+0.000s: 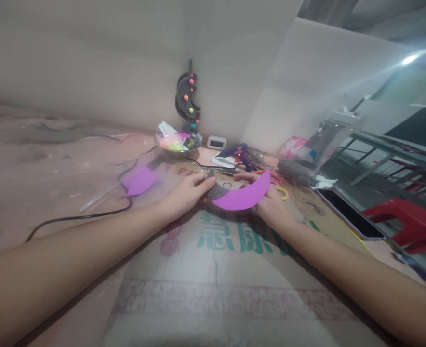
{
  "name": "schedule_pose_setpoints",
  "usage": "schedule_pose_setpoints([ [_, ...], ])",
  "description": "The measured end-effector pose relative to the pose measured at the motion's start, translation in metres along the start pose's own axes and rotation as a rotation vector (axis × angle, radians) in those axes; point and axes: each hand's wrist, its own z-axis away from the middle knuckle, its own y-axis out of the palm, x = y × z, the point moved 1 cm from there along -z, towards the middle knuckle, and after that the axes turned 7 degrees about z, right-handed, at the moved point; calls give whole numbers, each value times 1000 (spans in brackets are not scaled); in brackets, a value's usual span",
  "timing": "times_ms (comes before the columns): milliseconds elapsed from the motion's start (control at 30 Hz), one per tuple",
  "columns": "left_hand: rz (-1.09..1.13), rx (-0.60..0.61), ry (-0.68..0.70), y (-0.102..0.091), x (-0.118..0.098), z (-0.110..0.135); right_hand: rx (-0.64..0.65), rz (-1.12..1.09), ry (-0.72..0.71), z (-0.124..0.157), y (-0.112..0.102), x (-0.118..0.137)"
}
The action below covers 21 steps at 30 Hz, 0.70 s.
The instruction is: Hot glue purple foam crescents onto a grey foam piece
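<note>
Head view: covering the crescent (pixel 244 195)

The crescent is between your hands, above the cardboard (pixel 206 301). Gray yarn (pixel 217 191) covers its left end; the rest is bare purple. You appear to be at the covering step, at an early stage.

1. Left hand (pixel 188 192): your thumb and fingers are pinched on the gray end, with no visible gap.
2. Right hand (pixel 272 208): your fingers are partly spread behind the purple end. The crescent hides part of them; whether they grip it or the strand cannot be told.
3. Supply: the yarn ball (pixel 297 173) lies beyond your right hand. The glue gun (pixel 240 154) lies ahead, showing a red light.

The next move likely calls for a firm left pinch while your right hand lays yarn closely against the covered edge, without gaps.
</note>
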Motion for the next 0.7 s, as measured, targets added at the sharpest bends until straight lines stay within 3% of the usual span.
schedule_pose_setpoints([
  [100, 7, -72, 17, -3, 2, -1, -75, -95, 55, -2, -5, -4],
  [267, -33, -160, 77, -7, 3, -3, 76, -248, 115, -2, 0, -7],
  [433, -68, -55, 99, -1, -4, 2, 191, -9, 186, 5, 7, 4],
  [533, -76, 12, 115, 2, -4, 2, 153, 70, 173, 5, 7, 7],
  [700, -134, -87, 138, -1, 4, -2, 54, 179, 102, 3, 5, 6],
])
